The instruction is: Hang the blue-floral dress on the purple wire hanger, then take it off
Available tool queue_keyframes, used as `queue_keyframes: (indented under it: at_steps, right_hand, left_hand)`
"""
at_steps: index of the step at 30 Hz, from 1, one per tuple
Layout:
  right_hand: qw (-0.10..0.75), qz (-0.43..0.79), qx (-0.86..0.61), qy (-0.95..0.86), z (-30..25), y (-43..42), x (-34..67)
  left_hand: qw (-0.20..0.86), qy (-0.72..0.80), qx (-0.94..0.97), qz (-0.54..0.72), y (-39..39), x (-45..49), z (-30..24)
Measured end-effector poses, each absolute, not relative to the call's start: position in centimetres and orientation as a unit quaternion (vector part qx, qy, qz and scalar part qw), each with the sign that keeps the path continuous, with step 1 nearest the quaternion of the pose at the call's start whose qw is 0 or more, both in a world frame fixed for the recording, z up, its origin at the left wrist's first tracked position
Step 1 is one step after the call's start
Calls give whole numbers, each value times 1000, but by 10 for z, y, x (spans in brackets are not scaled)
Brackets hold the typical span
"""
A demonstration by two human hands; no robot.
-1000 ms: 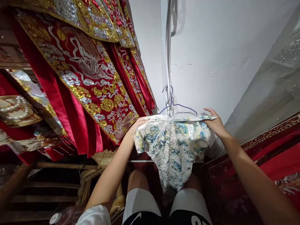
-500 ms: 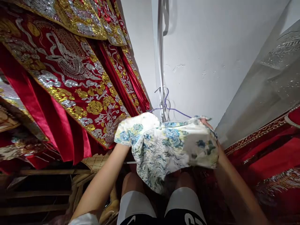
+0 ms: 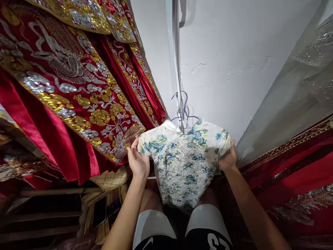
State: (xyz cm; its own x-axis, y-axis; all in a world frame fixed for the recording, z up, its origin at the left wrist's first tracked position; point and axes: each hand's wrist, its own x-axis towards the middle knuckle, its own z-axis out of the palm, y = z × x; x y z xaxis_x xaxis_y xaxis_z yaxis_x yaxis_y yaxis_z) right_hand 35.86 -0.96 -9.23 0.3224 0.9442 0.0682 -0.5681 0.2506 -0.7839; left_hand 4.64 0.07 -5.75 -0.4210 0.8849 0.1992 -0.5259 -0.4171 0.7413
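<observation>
A short-sleeved white blouse [image 3: 186, 163] with blue and green floral print hangs on a purple wire hanger [image 3: 185, 104], its collar uppermost and its front facing me. My left hand [image 3: 139, 159] is at the hem of the left-side sleeve, palm turned up, thumb apart from the fingers; the sleeve edge touches it. At the opposite sleeve is my right hand [image 3: 229, 158], partly behind the cuff. One of its digits points upward, while the other fingers are hidden by cloth, so its grip does not show.
Red garments [image 3: 104, 100] with gold and silver embroidery hang at left. A pale vertical strip [image 3: 173, 52] runs along the wall [image 3: 229, 45]. More red cloth [image 3: 296, 173] lies at right. A phone [image 3: 100, 211] rests on a wooden seat [image 3: 90, 217] at lower left.
The blouse was bunched and skewed; now it hangs straighter with both sleeves spread. My left hand has come into view from under its sleeve, and my right hand has moved down slightly.
</observation>
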Motion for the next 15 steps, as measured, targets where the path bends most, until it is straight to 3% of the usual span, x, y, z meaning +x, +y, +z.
queue_keyframes:
  at_steps: [4,9,12,15]
  right_hand:
    - [777,427,-359,-291,-46,-8,368]
    - [789,304,-357,-397,5,-46,360]
    - [810,288,-358,-364,-17,-96,342]
    - [774,296,-391,-402,-69,-151,315]
  left_hand:
    - [407,317,423,745,-2,45,-25]
    - [202,361,680,605,20,41,21]
    - [53,429,730,529,28,45,22]
    - [47,449,706,546,31,59,2]
